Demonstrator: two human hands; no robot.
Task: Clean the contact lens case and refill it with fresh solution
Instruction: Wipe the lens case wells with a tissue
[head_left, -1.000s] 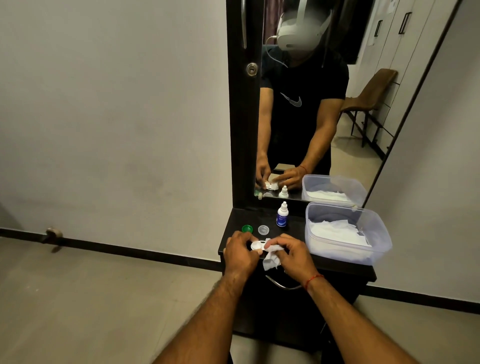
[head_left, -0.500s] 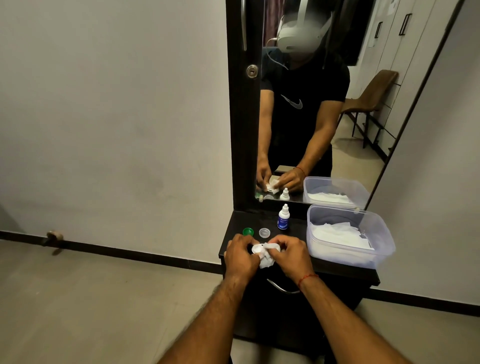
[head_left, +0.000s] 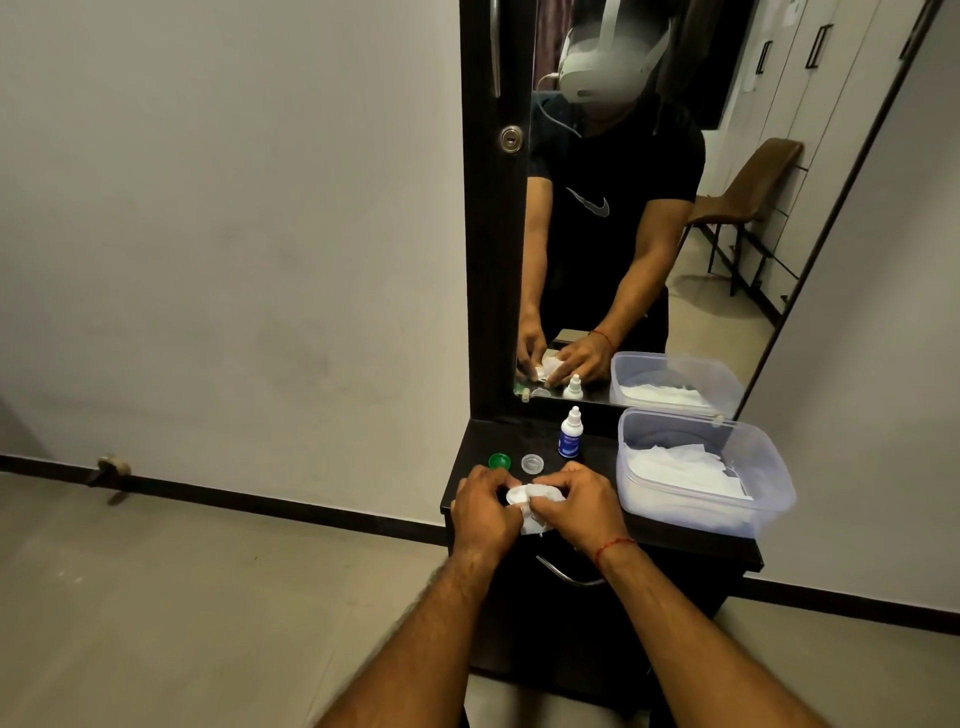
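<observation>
Head-worn camera looks forward and down, near the cabinet top (head_left: 493, 439)

Two caps (head_left: 499, 460), one dropper bottle (head_left: 570, 440), one plastic tub (head_left: 748, 519)

Bottle (head_left: 571, 440): white body and nozzle, blue label.
Left of bottle: green cap (head_left: 499, 460); between the two, a clear cap (head_left: 531, 462), greyish.
Right of bottle: frosted translucent tub (head_left: 696, 514), plain white sheets (head_left: 675, 467) inside.
In front of bottle: white lens case (head_left: 515, 495); white tissue (head_left: 535, 512), unprinted.
Front-right of bottle: red thread (head_left: 615, 545) on a wrist.
Under bottle: cabinet top (head_left: 483, 441), plain black.
</observation>
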